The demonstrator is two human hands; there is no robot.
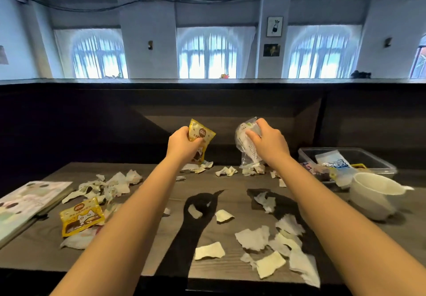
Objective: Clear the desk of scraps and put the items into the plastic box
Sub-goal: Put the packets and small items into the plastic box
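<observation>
While both hover above the grey wooden desk's (235,185) far edge | left hand (182,144) clutches a yellow foil snack packet (201,131) | right hand (268,144) grips a crinkled clear plastic bag (245,150) | likely light, slippery: hold mid-body.

No words can be read for sure. The yellow packet (201,134) in the middle of the frame has a round brown badge and small print, too blurry to read. The second yellow packet (81,217), lower left, has tiny white signs. The clear bag (247,148) shows dark sideways letters, unclear. The blue and white packet (334,160), at right, has blurred blue print.
</observation>
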